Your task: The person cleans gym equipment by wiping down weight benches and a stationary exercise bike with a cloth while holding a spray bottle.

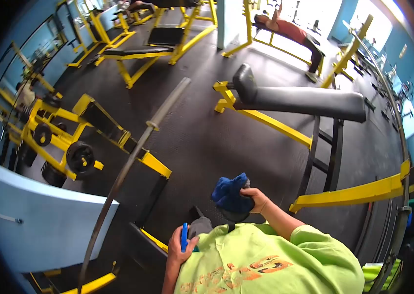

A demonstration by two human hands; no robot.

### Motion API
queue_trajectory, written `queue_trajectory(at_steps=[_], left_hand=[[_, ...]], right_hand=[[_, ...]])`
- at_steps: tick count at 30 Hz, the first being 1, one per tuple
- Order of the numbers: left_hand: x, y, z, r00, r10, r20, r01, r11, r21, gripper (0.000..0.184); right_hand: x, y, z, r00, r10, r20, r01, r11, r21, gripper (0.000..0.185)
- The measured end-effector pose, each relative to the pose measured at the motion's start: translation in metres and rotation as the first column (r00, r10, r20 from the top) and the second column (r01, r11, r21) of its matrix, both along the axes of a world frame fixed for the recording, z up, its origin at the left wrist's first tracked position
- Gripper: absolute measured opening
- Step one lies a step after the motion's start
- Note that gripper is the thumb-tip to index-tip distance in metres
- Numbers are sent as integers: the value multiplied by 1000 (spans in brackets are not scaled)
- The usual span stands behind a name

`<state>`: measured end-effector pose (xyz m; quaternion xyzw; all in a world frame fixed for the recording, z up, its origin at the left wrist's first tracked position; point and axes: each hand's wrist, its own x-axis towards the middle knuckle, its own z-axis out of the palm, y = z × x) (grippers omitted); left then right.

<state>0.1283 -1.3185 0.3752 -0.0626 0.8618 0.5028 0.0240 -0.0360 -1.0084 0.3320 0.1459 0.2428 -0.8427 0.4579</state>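
Note:
My right hand (pixel 258 200) is closed around a bunched blue cloth (pixel 228 192), with a greyish part hanging below it, in front of my body. At my left side, near the waist, my left hand (pixel 176 246) grips a narrow bright blue object (pixel 184 237). A bit of teal shows beside those fingers; the rest is hidden by my hand and shirt, so its kind is unclear. A bare barbell (pixel 129 161) stretches past my left side. To the front right stands a black padded bench (pixel 305 100) on a yellow and black frame.
A yellow machine with weight plates (pixel 80 157) stands at left, behind a pale blue partition (pixel 45 206). Another barbell (pixel 388 93) runs along the right, above a yellow beam (pixel 354 196). A person (pixel 288 30) lies on a far bench. More yellow equipment (pixel 143 54) stands at the back.

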Motion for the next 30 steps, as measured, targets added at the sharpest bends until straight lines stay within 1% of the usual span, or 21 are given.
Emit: queue_trajectory(at_steps=[1, 3, 4, 5, 6, 7, 10, 11, 13, 15, 17, 19, 21, 22, 23, 24, 25, 26, 27, 29, 30], left_hand=[[-25, 0, 8, 999, -43, -32, 42, 999, -11, 50], [-69, -8, 18, 995, -103, 5, 103, 995, 17, 49], [-92, -11, 27, 989, -129, 75, 128, 992, 21, 47], [-113, -14, 31, 983, -168, 68, 168, 986, 9, 47], [-134, -14, 36, 975, -206, 83, 206, 978, 5, 47], [-154, -14, 39, 964, -247, 97, 248, 969, -1, 46], [-213, -5, 26, 918, -394, 41, 395, 918, -31, 45], [-235, 4, 25, 909, -412, 62, 415, 909, -36, 45], [-280, 30, 20, 849, -507, 150, 513, 858, 1, 45], [-320, 60, 3, 817, -559, 144, 564, 826, 8, 45], [-367, 97, -14, 798, -580, 162, 587, 809, 7, 45], [-414, 134, -29, 793, -583, 177, 592, 806, 1, 45], [-457, 167, -46, 799, -557, 226, 565, 825, 35, 46], [-480, 186, -49, 817, -520, 248, 529, 848, 36, 47], [-500, 201, -50, 815, -473, 334, 478, 875, 72, 49], [-520, 212, -50, 815, -472, 336, 481, 874, 62, 48], [-537, 222, -53, 823, -459, 335, 469, 882, 58, 48], [-554, 231, -55, 832, -426, 356, 440, 897, 44, 48], [-573, 237, -58, 840, -393, 373, 414, 910, 28, 48], [-608, 251, -66, 870, -339, 358, 344, 938, 52, 48], [-622, 256, -72, 883, -286, 373, 289, 956, 48, 48]], right_hand=[[-2, 3, -2, 995, -92, 47, 91, 995, 28, 45], [-12, 3, -3, 976, -194, 100, 190, 981, 48, 43], [-20, 2, -4, 947, -298, 118, 287, 953, 101, 42], [-29, 2, -5, 912, -391, 124, 371, 916, 154, 41], [-39, 2, -2, 896, -438, 78, 433, 898, 75, 38], [-51, 2, 4, 888, -453, 82, 449, 891, 67, 38], [-86, 15, 3, 812, -583, -29, 581, 804, 129, 39], [-98, 24, -2, 800, -600, -7, 595, 793, 129, 39], [-130, 42, 4, 691, -715, -110, 723, 679, 128, 37], [-162, 65, 2, 647, -752, -125, 762, 639, 102, 33], [-208, 100, -19, 605, -734, -309, 796, 541, 271, 31], [-266, 125, -46, 603, -727, -330, 797, 527, 296, 24], [-338, 133, -76, 520, -632, -575, 843, 487, 227, 23], [-380, 136, -83, 507, -548, -665, 844, 474, 252, 25], [-420, 138, -90, 554, -389, -736, 794, 511, 328, 21], [-461, 132, -86, 557, -344, -756, 787, 510, 348, 23], [-507, 133, -87, 346, 62, -936, 894, 281, 349, 28], [-549, 128, -105, 246, 148, -958, 912, 298, 281, 32], [-582, 120, -111, 294, 276, -915, 898, 247, 363, 31], [-627, 90, -154, 424, 632, -648, 799, 75, 596, 48], [-643, 79, -168, 399, 688, -607, 800, 62, 596, 55]])
